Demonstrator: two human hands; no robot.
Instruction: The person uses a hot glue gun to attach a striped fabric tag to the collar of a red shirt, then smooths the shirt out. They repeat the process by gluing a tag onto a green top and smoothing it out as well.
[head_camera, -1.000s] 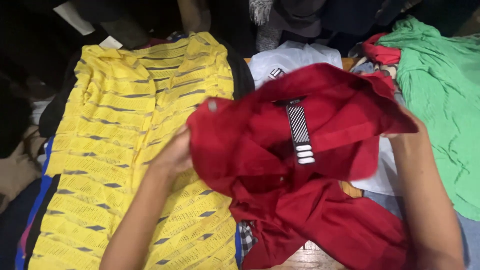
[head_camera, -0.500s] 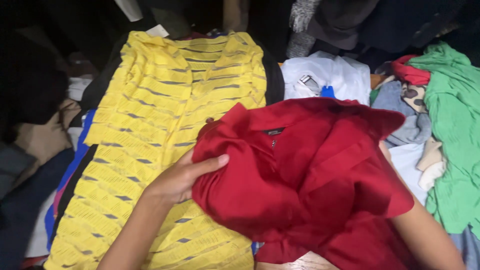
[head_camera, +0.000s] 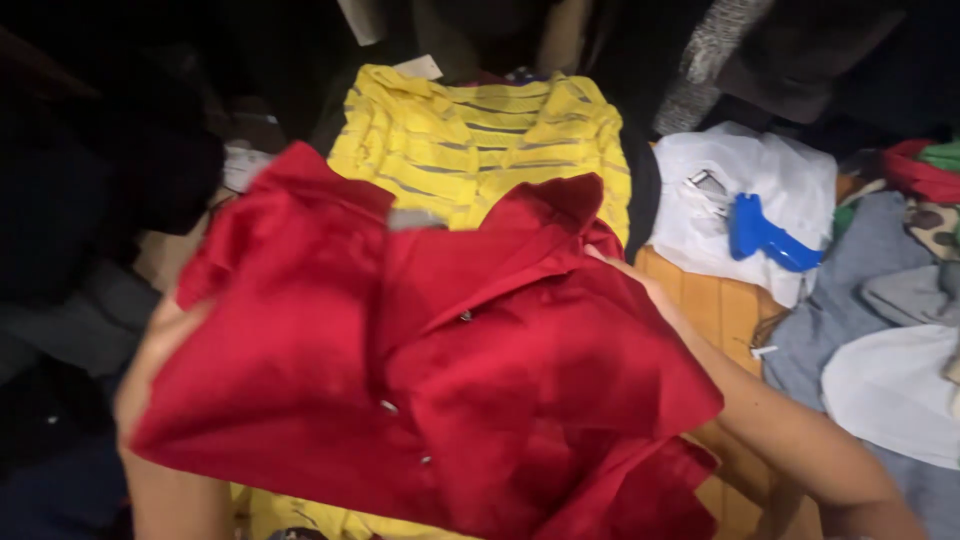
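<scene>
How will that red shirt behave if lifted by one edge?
The red shirt probably flops: it already drapes and creases across the left hand and right hand. Its slight sheen hints at slippery fabric. Likely light, since it spreads unsupported.

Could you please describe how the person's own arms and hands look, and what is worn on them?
Both forearms are bare: no sleeves, gloves, watch or bracelets show. The left hand is mostly hidden, only its edge visible. Of the right hand only part shows; no ring can be seen. Both arms look slim.
</scene>
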